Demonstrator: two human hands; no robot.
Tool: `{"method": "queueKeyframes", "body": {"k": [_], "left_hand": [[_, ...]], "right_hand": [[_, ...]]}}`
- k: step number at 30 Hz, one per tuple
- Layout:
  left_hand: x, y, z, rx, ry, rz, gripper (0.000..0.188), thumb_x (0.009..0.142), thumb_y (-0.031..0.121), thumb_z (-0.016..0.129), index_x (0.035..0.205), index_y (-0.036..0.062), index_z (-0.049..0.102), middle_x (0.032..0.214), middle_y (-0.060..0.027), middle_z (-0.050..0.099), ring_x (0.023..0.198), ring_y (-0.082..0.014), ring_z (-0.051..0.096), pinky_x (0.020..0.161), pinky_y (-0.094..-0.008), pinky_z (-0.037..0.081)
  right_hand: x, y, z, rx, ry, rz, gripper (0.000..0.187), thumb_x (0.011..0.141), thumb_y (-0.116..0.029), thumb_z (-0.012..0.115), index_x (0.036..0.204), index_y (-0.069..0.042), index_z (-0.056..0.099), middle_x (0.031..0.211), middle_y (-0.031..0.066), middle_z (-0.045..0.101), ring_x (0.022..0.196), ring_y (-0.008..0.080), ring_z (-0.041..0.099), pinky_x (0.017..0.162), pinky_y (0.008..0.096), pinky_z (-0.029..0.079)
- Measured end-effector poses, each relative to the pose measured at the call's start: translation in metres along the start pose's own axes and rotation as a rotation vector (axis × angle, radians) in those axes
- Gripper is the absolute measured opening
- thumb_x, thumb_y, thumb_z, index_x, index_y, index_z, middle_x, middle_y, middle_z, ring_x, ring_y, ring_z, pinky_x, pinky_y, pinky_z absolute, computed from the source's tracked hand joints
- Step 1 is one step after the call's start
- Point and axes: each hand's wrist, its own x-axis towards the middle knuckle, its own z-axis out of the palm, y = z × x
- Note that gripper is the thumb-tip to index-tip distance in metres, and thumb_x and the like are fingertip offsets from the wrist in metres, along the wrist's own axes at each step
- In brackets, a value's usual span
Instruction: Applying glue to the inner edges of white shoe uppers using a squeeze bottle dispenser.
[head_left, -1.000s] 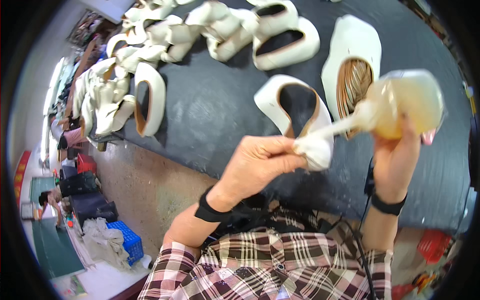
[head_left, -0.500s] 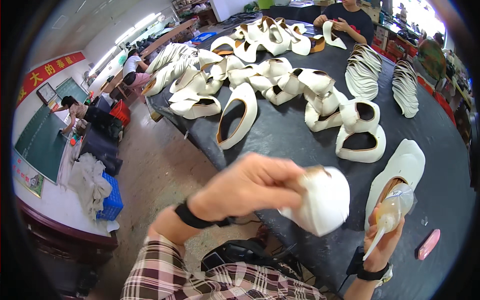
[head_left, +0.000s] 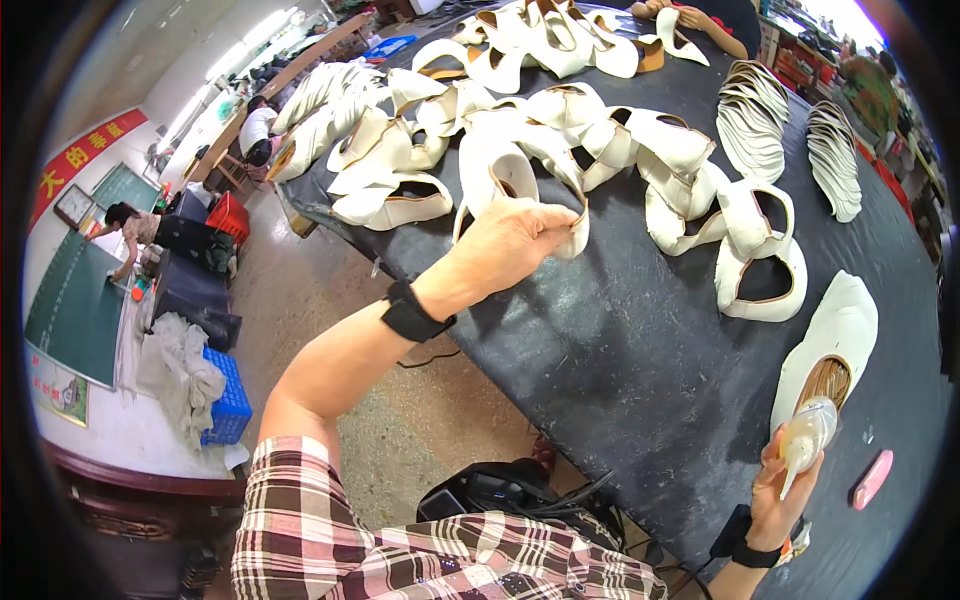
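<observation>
Lower right of the frame: the right hand (head_left: 778,490) is wrapping its grip closed round a small translucent squeeze bottle of yellowish glue (head_left: 806,433), nozzle pointing down. The bottle is probably light, soft-walled and yielding under pressure; a hold round the body seems best, squeezing gently to avoid spills. A pink flat oblong object (head_left: 872,478) is lying just beside it.

Just above the bottle: a white shoe piece with a tan inner lining (head_left: 830,345) is lying flat on the black cloth-covered surface (head_left: 620,350).

Centre of the frame: the left hand (head_left: 515,240), wearing a black wrist strap (head_left: 412,312), is pinching its grip shut on a white curved leather shoe upper (head_left: 505,180) at the near edge of the heap. The upper looks light, thin and floppy, likely to bend if lifted by one end; the folded rim seems the firmest hold.

Beyond, upper centre: a crowded pile of white shoe uppers (head_left: 600,140) is touching and overlapping, hampering any single pick. Upper right: two stacks of pale flat insoles (head_left: 790,140) are standing well apart from the hands.

Far left: people are working beside a red crate (head_left: 228,215) and a blue crate (head_left: 228,400).
</observation>
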Motion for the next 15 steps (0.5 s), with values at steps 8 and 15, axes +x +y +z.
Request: {"method": "queueKeyframes", "body": {"k": [8, 15], "left_hand": [[-0.002, -0.039, 0.037, -0.03, -0.124, -0.177, 0.02, 0.073, 0.009, 0.05, 0.091, 0.0011, 0.055, 0.073, -0.0108, 0.058, 0.067, -0.0148, 0.055, 0.064, -0.024, 0.041], [0.004, -0.052, 0.048, 0.18, -0.12, 0.116, 0.046, 0.067, -0.003, 0.05, 0.111, 0.0053, 0.042, 0.098, -0.0076, 0.054, 0.069, -0.0157, 0.054, 0.066, -0.0254, 0.043]], "right_hand": [[-0.028, 0.001, -0.027, 0.078, 0.003, -0.124, 0.038, 0.081, -0.027, 0.043, 0.113, -0.008, 0.036, 0.106, 0.0148, 0.043, 0.095, 0.0262, 0.047, 0.066, 0.0298, 0.05], [-0.045, -0.021, -0.038, 0.22, 0.009, -0.123, 0.039, 0.079, -0.03, 0.044, 0.111, -0.009, 0.04, 0.109, 0.0132, 0.042, 0.098, 0.0261, 0.043, 0.066, 0.035, 0.049]]}}
